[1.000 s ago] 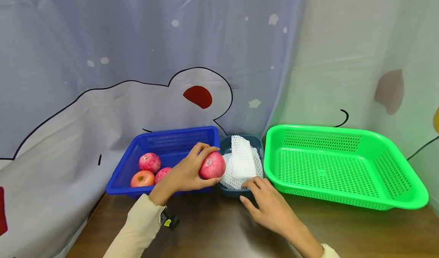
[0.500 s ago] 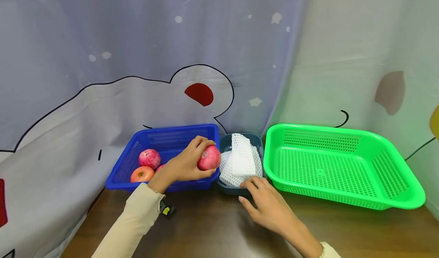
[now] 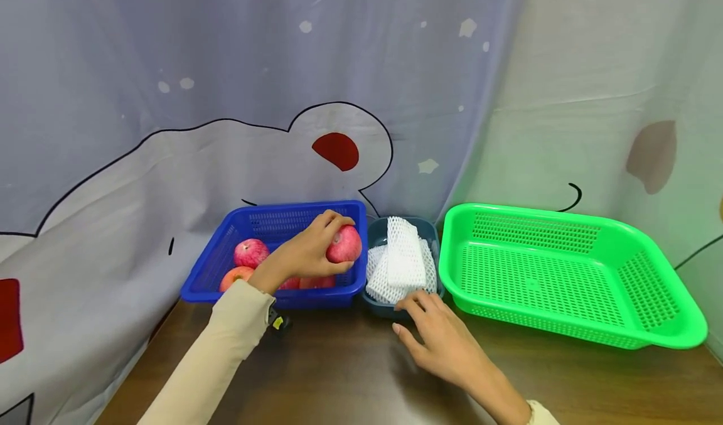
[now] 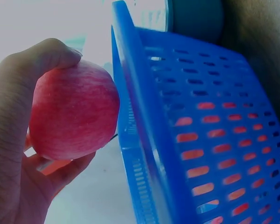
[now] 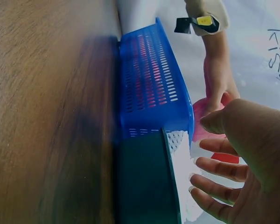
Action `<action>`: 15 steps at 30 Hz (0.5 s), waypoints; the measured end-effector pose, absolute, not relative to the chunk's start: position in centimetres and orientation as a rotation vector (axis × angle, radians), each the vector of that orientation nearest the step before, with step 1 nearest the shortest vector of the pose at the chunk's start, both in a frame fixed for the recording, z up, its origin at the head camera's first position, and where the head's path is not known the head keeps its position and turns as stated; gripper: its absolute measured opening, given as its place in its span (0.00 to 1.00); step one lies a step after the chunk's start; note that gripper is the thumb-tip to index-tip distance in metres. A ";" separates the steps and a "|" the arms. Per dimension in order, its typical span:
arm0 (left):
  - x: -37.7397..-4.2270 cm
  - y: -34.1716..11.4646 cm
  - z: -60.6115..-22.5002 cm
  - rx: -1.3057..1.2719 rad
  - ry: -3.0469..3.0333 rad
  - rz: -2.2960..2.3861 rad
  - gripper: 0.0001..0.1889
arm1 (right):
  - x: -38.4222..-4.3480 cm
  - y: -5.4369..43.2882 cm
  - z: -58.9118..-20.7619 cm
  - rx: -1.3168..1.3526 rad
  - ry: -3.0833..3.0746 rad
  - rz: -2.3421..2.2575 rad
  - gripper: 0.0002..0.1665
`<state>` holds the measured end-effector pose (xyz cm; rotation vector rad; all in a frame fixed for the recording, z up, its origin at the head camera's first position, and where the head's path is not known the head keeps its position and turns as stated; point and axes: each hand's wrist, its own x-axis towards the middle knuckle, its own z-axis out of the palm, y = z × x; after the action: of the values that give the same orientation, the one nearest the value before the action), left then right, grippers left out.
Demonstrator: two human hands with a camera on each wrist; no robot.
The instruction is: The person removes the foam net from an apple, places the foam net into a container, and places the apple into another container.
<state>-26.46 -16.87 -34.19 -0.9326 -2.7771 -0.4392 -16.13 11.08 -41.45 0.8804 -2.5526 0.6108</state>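
My left hand grips a red apple above the right end of the blue basket. Thumb and fingers wrap the apple's sides in the left wrist view, and the fruit stands just over the basket's rim. Several other apples lie in that basket, partly hidden by the left arm. White foam net sleeves fill a small dark teal bin. With loosely bent fingers and nothing held, my right hand hovers at the bin's front edge; whether a fingertip touches the sleeves I cannot tell.
A large green basket with no contents stands to the right of the bin. All three containers sit side by side on a brown wooden table. Behind them hangs a printed curtain.
My left hand has drawn the apple back leftward from the bin's edge to over the blue basket. The right hand stays about where it was. The head view has shifted slightly.
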 end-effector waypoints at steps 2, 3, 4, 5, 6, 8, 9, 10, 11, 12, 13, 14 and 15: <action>-26.8 -17.0 -34.0 -0.925 -2.791 -0.425 0.38 | -16.1 11.1 -41.4 0.882 -2.550 0.606 0.13; -26.9 -17.0 -33.9 -0.920 -2.798 -0.417 0.38 | -16.1 11.0 -41.4 0.884 -2.550 0.607 0.13; -27.0 -17.1 -33.9 -0.916 -2.803 -0.411 0.38 | -16.1 11.0 -41.4 0.884 -2.552 0.606 0.13; -27.1 -17.2 -33.9 -0.912 -2.809 -0.402 0.38 | -16.1 11.0 -41.4 0.885 -2.556 0.607 0.13; -27.2 -17.2 -33.8 -0.911 -2.814 -0.403 0.37 | -16.1 11.0 -41.4 0.885 -2.561 0.608 0.14; -27.5 -17.3 -33.9 -0.906 -2.828 -0.410 0.37 | -16.1 11.0 -41.5 0.885 -2.573 0.605 0.14; -27.6 -17.4 -33.9 -0.904 -2.836 -0.409 0.37 | -16.1 11.0 -41.5 0.885 -2.578 0.601 0.14; -27.8 -17.5 -34.0 -0.900 -2.843 -0.409 0.37 | -16.1 11.0 -41.5 0.884 -2.581 0.598 0.14; -27.9 -17.6 -34.0 -0.895 -2.852 -0.407 0.37 | -16.0 11.0 -41.6 0.883 -2.584 0.594 0.14; -28.1 -17.6 -34.0 -0.891 -2.859 -0.405 0.37 | -16.0 11.0 -41.6 0.884 -2.587 0.593 0.15; -28.3 -17.7 -34.1 -0.886 -2.866 -0.399 0.37 | -16.0 11.0 -41.6 0.883 -2.587 0.589 0.15; -28.4 -17.8 -34.1 -0.881 -2.874 -0.394 0.37 | -16.0 11.0 -41.6 0.883 -2.586 0.587 0.15; -28.6 -17.8 -34.2 -0.878 -2.883 -0.393 0.37 | -16.0 11.1 -41.6 0.884 -2.585 0.589 0.15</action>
<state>-28.56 -17.81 -34.16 -0.8782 -2.8830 -0.3935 -16.00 11.06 -41.59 0.8840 -2.5854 0.5892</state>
